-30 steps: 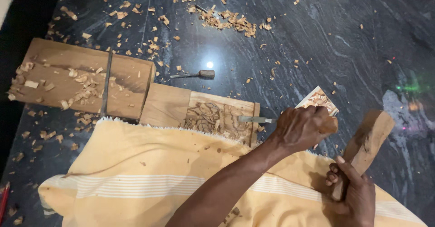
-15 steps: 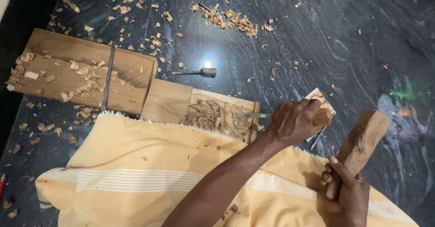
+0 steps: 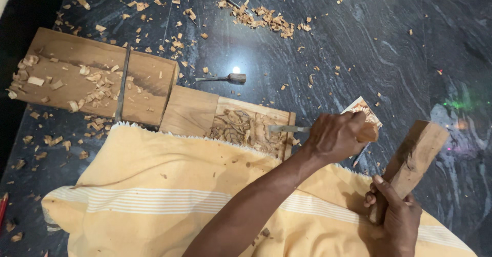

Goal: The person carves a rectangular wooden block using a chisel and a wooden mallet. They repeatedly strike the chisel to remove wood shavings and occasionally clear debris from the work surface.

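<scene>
1. While the fingers of the left hand [image 3: 335, 136] are curled shut round the wooden handle of a chisel [image 3: 288, 129], its steel blade lies on the right end of the carved panel [image 3: 246, 126].
2. Fingers of the right hand [image 3: 392, 216] clench the lower end of a blocky wooden mallet [image 3: 412, 154], raised and apart from the chisel's handle.
3. Judging by the surface, the carving is part done — relief scrollwork fills the panel's right portion, while the left stretch is plain, smooth wood.
4. A yellow cloth [image 3: 154, 195] with pale stripes covers the panel's near edge.
5. Farther out lie a rough plank [image 3: 92, 83] strewn with curled wood chips [image 3: 256, 16], a spare chisel [image 3: 223, 78] and a small patterned card [image 3: 366, 111] — all on the glossy, dark veined stone floor [image 3: 359, 47].
</scene>
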